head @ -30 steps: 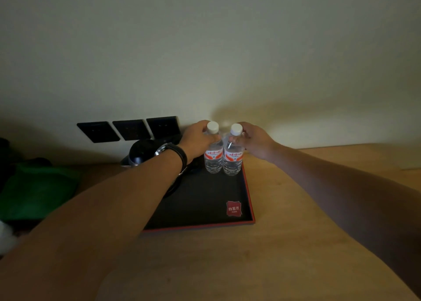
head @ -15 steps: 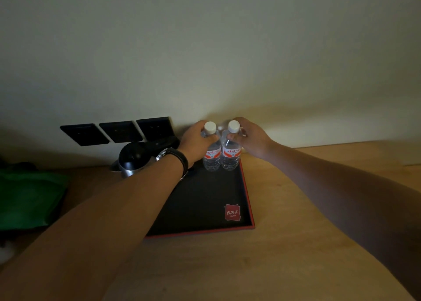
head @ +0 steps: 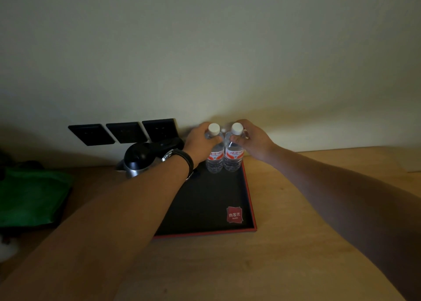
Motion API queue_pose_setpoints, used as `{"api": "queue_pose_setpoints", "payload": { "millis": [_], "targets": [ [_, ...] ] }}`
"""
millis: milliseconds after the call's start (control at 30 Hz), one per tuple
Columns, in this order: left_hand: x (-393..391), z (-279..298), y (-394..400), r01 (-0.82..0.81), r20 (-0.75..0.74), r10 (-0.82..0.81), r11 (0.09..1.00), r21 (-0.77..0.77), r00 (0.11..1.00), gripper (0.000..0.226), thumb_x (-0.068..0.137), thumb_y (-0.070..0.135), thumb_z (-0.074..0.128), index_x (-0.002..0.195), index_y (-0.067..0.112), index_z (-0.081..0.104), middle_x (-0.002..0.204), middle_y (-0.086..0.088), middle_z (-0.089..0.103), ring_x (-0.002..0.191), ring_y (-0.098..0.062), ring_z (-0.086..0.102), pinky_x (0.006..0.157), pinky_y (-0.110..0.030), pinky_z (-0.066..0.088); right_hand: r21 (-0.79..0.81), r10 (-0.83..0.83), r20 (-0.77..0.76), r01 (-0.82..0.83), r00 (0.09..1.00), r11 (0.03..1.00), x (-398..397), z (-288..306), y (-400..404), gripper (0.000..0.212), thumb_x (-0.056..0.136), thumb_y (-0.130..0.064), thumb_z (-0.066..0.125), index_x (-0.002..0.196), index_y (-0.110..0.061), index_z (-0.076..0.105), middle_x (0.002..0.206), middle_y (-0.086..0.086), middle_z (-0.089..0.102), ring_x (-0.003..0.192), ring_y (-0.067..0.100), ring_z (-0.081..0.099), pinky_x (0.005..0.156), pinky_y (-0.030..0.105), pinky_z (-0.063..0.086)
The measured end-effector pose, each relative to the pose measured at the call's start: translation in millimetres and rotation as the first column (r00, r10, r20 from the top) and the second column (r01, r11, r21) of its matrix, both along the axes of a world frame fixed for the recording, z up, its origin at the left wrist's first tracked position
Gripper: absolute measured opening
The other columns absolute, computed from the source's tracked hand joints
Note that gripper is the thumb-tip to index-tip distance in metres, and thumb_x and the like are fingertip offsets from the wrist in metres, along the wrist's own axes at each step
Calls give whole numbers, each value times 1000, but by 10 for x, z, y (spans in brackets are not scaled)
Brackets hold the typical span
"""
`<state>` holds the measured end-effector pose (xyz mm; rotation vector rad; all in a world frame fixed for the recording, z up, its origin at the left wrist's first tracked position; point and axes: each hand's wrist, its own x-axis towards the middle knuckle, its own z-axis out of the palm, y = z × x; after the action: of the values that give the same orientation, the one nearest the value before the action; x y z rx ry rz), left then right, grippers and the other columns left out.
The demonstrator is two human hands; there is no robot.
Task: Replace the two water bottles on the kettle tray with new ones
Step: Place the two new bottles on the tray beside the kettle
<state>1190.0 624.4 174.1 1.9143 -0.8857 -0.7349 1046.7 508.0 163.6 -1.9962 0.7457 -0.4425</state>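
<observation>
Two small clear water bottles with white caps and red-and-white labels stand upright side by side at the far right corner of the black, red-rimmed kettle tray. My left hand, with a black watch on its wrist, is wrapped around the neck of the left bottle. My right hand grips the neck of the right bottle. The bottles touch each other. A dark kettle sits on the tray's far left, partly hidden by my left forearm.
The tray lies on a wooden tabletop against a pale wall. Three black wall sockets sit just above the kettle. A green bag lies at the left. A red logo patch marks the tray's near right corner.
The bottles shifted slightly toward the tray's far right corner, with both hands still holding their necks. The view panned a little.
</observation>
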Motion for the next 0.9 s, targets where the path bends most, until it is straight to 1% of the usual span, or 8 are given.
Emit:
{"api": "queue_pose_setpoints", "payload": {
  "millis": [167,267,400,567,633,700,767,900],
  "targets": [
    [-32,-45,-17,-41,8,42,999,-21,999,38,89,14,73,125,13,60,125,-11,66,116,-28,61,100,-48,52,13,-4,-9,5,1000,1000,3,8,-2,25,91,-19,64,110,-27,49,106,0,60,101,20,55,71,25,41],
    [-21,-62,-13,-29,22,29,999,-26,999,38,88,14,74,123,14,60,124,-9,66,114,-25,61,98,-43,52,28,-15,-38,17,999,999,25,7,0,27,91,-21,63,115,-25,50,108,1,60,103,21,55,75,30,41],
    [3,-72,-4,-22,22,22,999,-24,1000,39,87,15,76,123,15,60,124,-8,66,113,-24,60,94,-39,51,13,-38,-60,39,997,999,46,26,11,30,91,-21,63,119,-21,52,108,3,61,101,21,56,67,24,41],
    [49,-59,-3,-8,-5,7,1000,-12,1000,41,84,14,78,120,17,61,113,-1,64,107,-22,59,88,-34,50,-61,-45,-51,42,998,997,58,92,19,40,86,-16,70,123,-11,56,119,9,60,106,23,55,80,29,41],
    [54,-45,-2,-14,-10,14,1000,-16,1000,45,80,15,81,121,19,61,113,-1,63,106,-21,59,86,-34,50,-75,-42,-61,37,997,996,52,132,22,46,83,-16,73,125,-12,54,123,10,59,109,23,55,81,30,41],
    [53,-26,-9,-24,-17,24,999,-24,1000,53,77,16,84,125,20,60,115,-1,61,105,-21,58,90,-36,53,-93,-36,-72,29,997,995,47,169,18,50,81,-17,76,126,-13,55,124,9,60,111,25,56,81,30,42],
    [37,11,-16,-30,-6,29,999,-31,1000,58,77,18,84,129,21,59,116,1,58,105,-21,57,92,-37,53,-127,-35,-101,22,994,992,36,204,25,53,81,-21,77,128,-12,54,127,11,59,114,27,55,84,32,43],
    [25,93,-10,-32,62,35,998,-49,997,56,80,22,82,131,24,58,122,0,54,106,-18,52,87,-33,49,-161,-71,-155,45,985,986,-6,263,48,64,82,-32,75,137,-15,48,138,11,52,124,28,49,94,36,41]
  ]
}}
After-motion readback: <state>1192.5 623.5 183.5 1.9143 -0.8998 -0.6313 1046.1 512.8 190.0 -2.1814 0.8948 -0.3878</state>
